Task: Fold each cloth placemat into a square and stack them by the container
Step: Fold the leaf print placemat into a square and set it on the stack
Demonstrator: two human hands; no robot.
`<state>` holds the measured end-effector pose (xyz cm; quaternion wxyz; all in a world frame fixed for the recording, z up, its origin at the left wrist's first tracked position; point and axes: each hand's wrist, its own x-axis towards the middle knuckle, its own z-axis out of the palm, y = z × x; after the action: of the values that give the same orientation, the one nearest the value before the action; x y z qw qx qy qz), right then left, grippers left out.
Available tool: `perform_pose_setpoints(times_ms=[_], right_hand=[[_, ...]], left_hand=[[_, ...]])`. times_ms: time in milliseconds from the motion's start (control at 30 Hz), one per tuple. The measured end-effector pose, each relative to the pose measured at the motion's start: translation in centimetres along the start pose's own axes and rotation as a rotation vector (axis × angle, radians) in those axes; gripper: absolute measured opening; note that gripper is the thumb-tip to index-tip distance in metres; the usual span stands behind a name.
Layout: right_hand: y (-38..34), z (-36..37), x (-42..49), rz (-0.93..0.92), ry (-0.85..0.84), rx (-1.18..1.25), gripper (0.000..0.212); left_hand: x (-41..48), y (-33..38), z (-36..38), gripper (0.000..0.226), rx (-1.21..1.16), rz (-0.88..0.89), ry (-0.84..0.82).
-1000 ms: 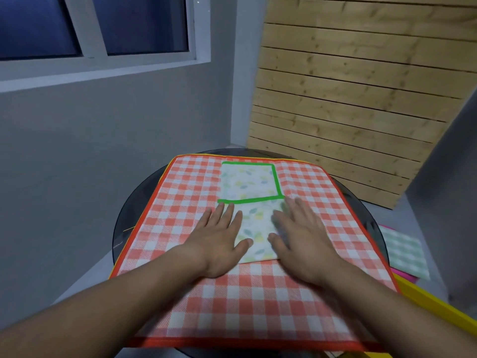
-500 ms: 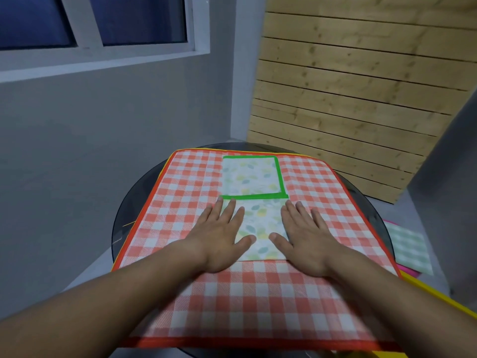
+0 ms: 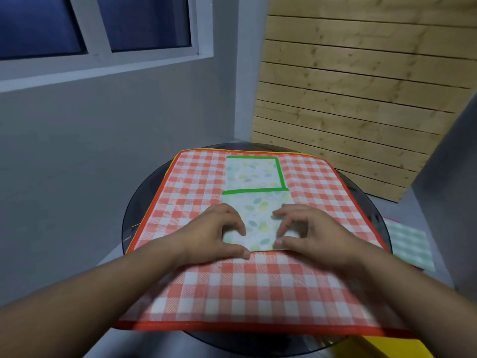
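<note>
So the leaf-print placemat [image 3: 254, 202] with the green border is laid out as a long strip on top of the big red checked cloth [image 3: 245, 285], which covers most of the round glass table [image 3: 144, 202]. Its near end is being pinched at both corners: the left hand [image 3: 214, 233] and the right hand [image 3: 307, 231] are curled, thumbs tucked at the near edge and fingertips pressed on top of the fabric. The grip looks closed on the cloth on both sides, though it's hard to say whether the edge is actually lifted off the checked cloth or just pressed flat, since the fingers cover that bit.

Judging by this, the last fold is being started, the one that turns the strip into a square. Next, the near end probably needs to be carried away from the body and laid onto the far half, with the corners lined up against the green trim before it's smoothed down.

A green checked cloth [image 3: 410, 246] is seen off to the right below the table, beside something yellow [image 3: 395, 347] that may be the container.
</note>
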<state>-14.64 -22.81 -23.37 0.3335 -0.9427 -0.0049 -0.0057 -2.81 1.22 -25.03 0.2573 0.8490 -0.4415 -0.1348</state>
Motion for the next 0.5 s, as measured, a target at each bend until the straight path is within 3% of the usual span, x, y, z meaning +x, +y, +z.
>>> perform_pose_setpoints(times_ms=[500], right_hand=[[0.2, 1.4, -0.7, -0.007, -0.025, -0.088, 0.004]], left_hand=[[0.0, 0.3, 0.0, 0.034, -0.102, -0.059, 0.009]])
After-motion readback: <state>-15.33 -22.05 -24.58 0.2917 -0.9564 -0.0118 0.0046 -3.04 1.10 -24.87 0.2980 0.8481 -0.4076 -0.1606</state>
